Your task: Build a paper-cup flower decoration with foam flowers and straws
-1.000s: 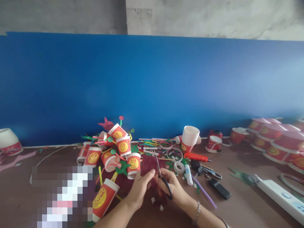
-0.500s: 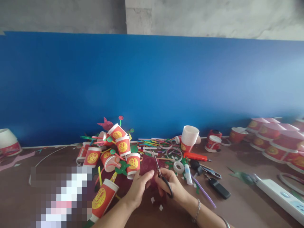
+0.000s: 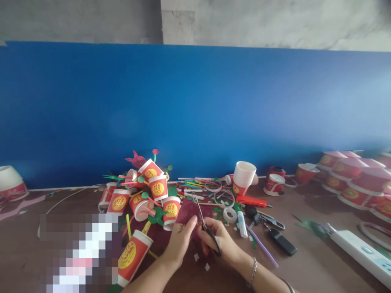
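Observation:
Between my hands is a dark red sheet of paper, with faint round outlines drawn on it. My left hand pinches it from the left, thumb on top. In my right hand is a pair of black-handled scissors, its blades pointing up and away along the paper's right side. Whether the blades are biting into the paper I cannot tell. Just left of my left hand stand red-and-white paper cups, joined with straws and green paper pieces. White scraps lie below my hands.
Behind the hands lie colourful straws. To the right are a tape roll, a glue stick, an orange cutter, stacked cups and a white power strip. A blue panel closes off the back.
The paper and my left hand have shifted and turned slightly to the left. The scissors' tips have moved a little left too. Both hands keep their hold.

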`<control>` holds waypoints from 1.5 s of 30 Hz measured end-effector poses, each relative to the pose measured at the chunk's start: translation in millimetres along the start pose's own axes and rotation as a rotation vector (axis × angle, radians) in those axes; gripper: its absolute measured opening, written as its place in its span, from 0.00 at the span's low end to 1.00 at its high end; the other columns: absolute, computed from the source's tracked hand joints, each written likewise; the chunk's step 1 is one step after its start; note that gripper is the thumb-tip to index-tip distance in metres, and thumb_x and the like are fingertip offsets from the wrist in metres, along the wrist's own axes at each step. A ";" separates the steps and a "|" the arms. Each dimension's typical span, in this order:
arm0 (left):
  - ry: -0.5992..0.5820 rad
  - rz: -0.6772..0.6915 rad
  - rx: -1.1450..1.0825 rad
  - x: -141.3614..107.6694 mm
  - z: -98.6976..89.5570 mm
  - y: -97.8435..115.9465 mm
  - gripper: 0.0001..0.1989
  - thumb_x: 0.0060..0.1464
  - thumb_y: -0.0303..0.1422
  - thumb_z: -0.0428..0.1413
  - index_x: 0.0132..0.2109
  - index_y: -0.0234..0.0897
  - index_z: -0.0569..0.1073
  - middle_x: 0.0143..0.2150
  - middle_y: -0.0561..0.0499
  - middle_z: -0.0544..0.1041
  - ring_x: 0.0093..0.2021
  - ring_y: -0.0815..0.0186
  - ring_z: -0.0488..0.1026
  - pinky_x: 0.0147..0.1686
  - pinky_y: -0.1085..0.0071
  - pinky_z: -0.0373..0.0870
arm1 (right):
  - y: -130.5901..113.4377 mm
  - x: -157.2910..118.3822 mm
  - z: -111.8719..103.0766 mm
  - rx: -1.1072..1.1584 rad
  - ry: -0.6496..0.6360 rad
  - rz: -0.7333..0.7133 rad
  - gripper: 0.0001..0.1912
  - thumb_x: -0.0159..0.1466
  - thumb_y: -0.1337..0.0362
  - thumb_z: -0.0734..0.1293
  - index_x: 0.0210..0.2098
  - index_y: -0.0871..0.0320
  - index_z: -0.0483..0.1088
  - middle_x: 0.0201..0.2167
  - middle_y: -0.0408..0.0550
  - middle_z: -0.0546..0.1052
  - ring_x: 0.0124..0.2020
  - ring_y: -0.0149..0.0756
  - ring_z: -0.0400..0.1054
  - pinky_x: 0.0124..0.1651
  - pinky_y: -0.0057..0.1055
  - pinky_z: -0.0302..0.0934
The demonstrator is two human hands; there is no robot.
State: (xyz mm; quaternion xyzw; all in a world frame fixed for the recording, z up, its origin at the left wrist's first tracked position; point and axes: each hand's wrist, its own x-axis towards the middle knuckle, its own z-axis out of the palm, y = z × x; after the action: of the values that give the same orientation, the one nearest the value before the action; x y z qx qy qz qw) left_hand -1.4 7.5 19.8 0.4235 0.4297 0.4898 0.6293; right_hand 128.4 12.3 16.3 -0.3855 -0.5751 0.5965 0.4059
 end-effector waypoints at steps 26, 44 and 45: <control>-0.122 0.031 -0.114 1.0 -4.8 2.6 0.17 0.46 0.43 0.59 0.21 0.34 0.71 0.17 0.53 0.71 0.20 0.70 0.66 0.26 0.73 0.62 | -0.2 0.4 -8.6 -0.080 -0.039 0.024 0.15 0.53 0.55 0.70 0.25 0.60 0.64 0.11 0.37 0.67 0.11 0.23 0.57 0.15 0.19 0.47; -0.011 0.070 -0.104 2.9 -5.4 1.7 0.22 0.41 0.42 0.62 0.17 0.37 0.58 0.14 0.61 0.55 0.18 0.76 0.51 0.21 0.75 0.52 | -1.2 2.6 -14.9 -0.149 -0.055 0.063 0.16 0.54 0.54 0.68 0.24 0.60 0.64 0.09 0.37 0.66 0.10 0.23 0.55 0.14 0.19 0.43; 0.002 0.075 -0.097 3.4 -5.3 1.1 0.22 0.40 0.43 0.62 0.17 0.37 0.58 0.14 0.61 0.55 0.18 0.76 0.50 0.20 0.75 0.52 | -0.5 2.8 -14.7 -0.145 -0.055 0.060 0.15 0.54 0.54 0.68 0.24 0.60 0.64 0.09 0.37 0.66 0.10 0.23 0.55 0.14 0.19 0.44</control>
State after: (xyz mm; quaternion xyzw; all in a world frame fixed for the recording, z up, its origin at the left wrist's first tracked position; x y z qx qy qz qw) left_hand -6.2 11.5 19.0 0.4077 0.3902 0.5337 0.6298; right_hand 141.0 20.3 16.3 -0.4142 -0.6160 0.5756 0.3431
